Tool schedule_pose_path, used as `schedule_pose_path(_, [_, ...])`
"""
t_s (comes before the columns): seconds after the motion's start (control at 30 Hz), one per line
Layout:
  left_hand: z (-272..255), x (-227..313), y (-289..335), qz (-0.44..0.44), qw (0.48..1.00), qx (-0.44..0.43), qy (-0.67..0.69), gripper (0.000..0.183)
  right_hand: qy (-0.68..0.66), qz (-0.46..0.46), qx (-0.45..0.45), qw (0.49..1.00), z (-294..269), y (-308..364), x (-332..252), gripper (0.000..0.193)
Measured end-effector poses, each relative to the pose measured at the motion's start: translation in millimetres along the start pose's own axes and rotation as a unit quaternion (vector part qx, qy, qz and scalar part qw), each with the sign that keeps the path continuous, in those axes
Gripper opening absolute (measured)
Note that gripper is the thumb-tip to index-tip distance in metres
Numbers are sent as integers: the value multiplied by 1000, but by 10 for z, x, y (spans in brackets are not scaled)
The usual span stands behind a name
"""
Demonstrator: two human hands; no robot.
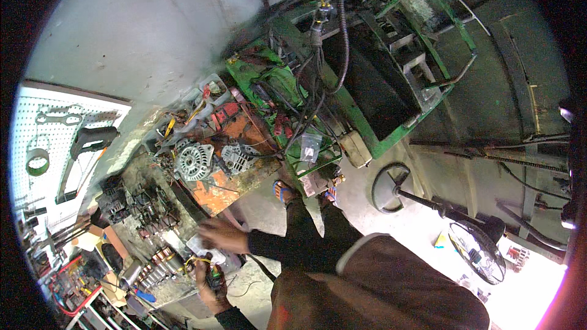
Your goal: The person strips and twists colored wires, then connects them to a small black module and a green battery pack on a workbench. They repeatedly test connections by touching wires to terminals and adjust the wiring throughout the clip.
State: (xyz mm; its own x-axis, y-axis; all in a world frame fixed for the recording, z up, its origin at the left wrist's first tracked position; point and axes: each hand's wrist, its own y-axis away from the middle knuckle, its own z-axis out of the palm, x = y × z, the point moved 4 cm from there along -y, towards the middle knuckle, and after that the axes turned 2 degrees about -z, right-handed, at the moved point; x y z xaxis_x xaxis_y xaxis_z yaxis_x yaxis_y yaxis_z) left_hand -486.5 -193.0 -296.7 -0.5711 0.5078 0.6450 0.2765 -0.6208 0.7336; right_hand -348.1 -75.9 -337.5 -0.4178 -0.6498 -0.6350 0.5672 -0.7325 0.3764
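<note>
Right now my left hand (pixel 211 291), at seven o'clock in the view, has its grip closed around a small dark part (pixel 214 279) with yellow wires (pixel 198 260) looping from its upper side. My right hand (pixel 224 236) lies just beyond it toward twelve, palm down and blurred, so I cannot tell whether that grip is open or closed; a pale piece (pixel 197 246) sits right by its fingers. Toward eight o'clock from the wired part, a row of metal sockets (pixel 160 267) lies near a blue-handled tool (pixel 145 296). At nine o'clock in the view, two silver alternator housings, one rounder (pixel 194 161), rest side by side on an orange table (pixel 215 200). A green metal frame (pixel 382 148) stands at one o'clock, and a pedestal fan (pixel 476 255) at four.
</note>
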Motion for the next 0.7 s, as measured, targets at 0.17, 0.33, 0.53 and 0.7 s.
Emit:
schedule_pose_path(0.17, [-498, 133, 203, 41, 996, 83, 4, 39, 469, -21, -4, 883, 222, -1133, -444, 73])
schedule_pose_path(0.33, [-480, -63, 329, 17, 998, 48, 45, 39, 574, -21, 234, 784, -1735, -281, -730, 35])
schedule_pose_path(0.53, [-23, -187, 213, -31, 998, 48, 29, 32, 700, 54, 408, 583, -3571, -631, -711, 46])
schedule_pose_path(0.7, [284, -43, 217, -2, 997, 39, 67, 29, 660, 7, 305, 687, -4116, -813, -623, 41])
